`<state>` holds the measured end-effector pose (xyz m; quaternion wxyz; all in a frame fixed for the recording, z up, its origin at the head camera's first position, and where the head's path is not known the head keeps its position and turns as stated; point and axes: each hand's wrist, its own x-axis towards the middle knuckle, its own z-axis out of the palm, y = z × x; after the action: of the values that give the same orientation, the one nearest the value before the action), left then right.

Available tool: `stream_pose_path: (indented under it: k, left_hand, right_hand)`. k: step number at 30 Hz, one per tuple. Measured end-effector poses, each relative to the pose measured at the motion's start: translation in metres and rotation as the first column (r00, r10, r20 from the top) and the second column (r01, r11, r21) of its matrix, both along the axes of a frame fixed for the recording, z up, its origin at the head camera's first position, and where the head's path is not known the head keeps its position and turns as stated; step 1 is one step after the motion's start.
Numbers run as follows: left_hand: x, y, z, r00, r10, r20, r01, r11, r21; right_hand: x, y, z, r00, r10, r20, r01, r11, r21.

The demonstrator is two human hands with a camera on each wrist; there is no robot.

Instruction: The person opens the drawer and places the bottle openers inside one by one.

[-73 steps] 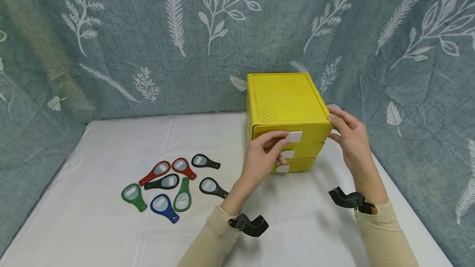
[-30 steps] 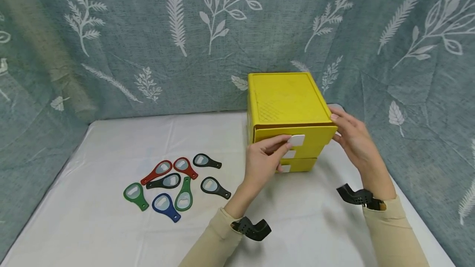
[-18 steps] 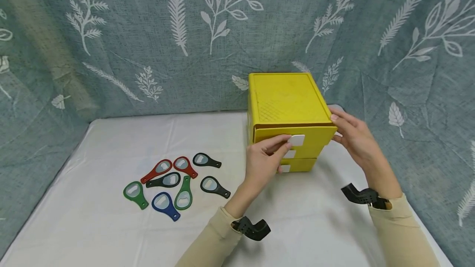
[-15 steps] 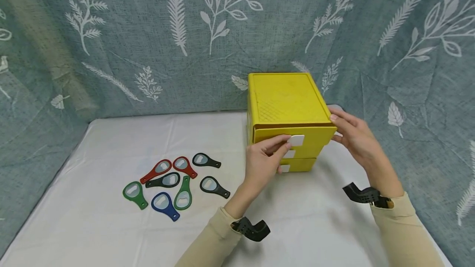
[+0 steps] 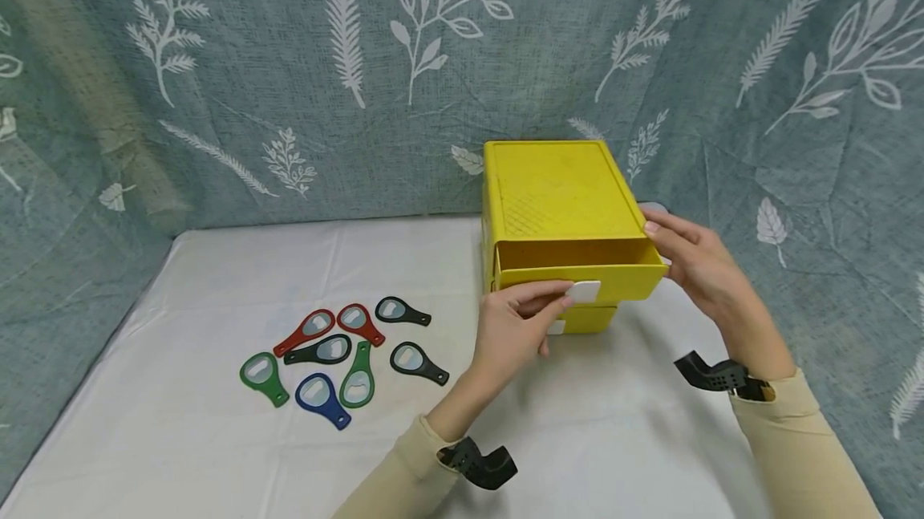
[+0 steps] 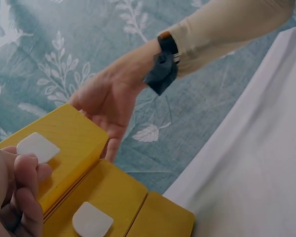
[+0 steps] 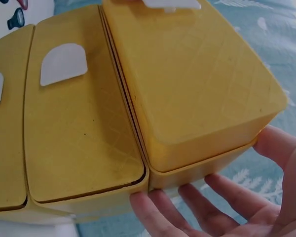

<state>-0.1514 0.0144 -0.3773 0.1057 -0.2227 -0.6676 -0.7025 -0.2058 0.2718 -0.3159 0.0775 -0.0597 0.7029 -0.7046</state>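
Observation:
A yellow cabinet (image 5: 556, 190) of three stacked drawers stands at the back right, each drawer with a white tab handle. Its top drawer (image 5: 628, 282) is partly pulled out, and the bare yellow inside shows behind the front. Thumb and fingers of my left hand (image 5: 516, 326) pinch the top drawer's white tab (image 5: 583, 291). At the cabinet's right side is my right hand (image 5: 696, 266), thumb by the top edge. In the right wrist view its fairly straight fingers (image 7: 202, 212) touch the side wall. The middle drawer's tab (image 6: 92, 219) shows in the left wrist view.
Several bottle openers lie loose left of the cabinet: red (image 5: 359, 324), black (image 5: 419, 362), green (image 5: 263, 379) and blue (image 5: 322, 400). A white cloth (image 5: 195, 455) covers the table. Close behind the cabinet hangs a grey-green leaf-print curtain (image 5: 289, 78).
The top drawer has come out toward me, first a narrow gap, then wider, with my left hand on its tab. My right hand stays at the cabinet's side; its forearm has shifted right.

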Motion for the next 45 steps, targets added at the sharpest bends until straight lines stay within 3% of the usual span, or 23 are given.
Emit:
stream_pose_path:
  k: [6,15,22,24,32,39,45]
  left_hand:
    - [0.01,-0.001,-0.001,0.999,-0.012,0.03,0.012,1.0,-0.021]
    - [0.026,-0.001,0.002,0.994,-0.054,0.094,0.056,0.998,-0.014]
    - [0.046,-0.004,0.027,0.991,-0.058,0.123,0.062,0.998,-0.03]
    - [0.048,-0.005,0.028,0.991,-0.059,0.118,0.062,0.998,-0.027]
    - [0.049,-0.006,0.025,0.992,-0.07,0.108,0.073,0.997,-0.02]
    - [0.037,-0.007,0.005,0.989,-0.1,0.105,0.101,0.995,-0.007]
    - [0.035,-0.015,-0.002,0.986,-0.16,0.051,0.162,0.986,-0.027]
  right_hand:
    - [0.0,0.002,0.001,1.0,-0.008,0.027,0.008,1.0,-0.001]
    - [-0.001,0.007,-0.001,0.999,0.016,0.028,-0.014,0.997,-0.081]
    - [0.0,0.007,-0.001,1.0,0.021,0.016,-0.021,0.999,-0.04]
    - [0.001,0.007,0.0,0.999,0.031,0.013,-0.031,0.999,-0.022]
    - [0.001,0.006,-0.001,0.999,0.041,0.0,-0.041,0.999,-0.011]
    - [0.003,0.003,-0.006,1.0,-0.008,-0.021,0.008,1.0,-0.009]
    - [0.003,0.002,-0.007,0.999,-0.024,-0.03,0.023,0.999,-0.034]
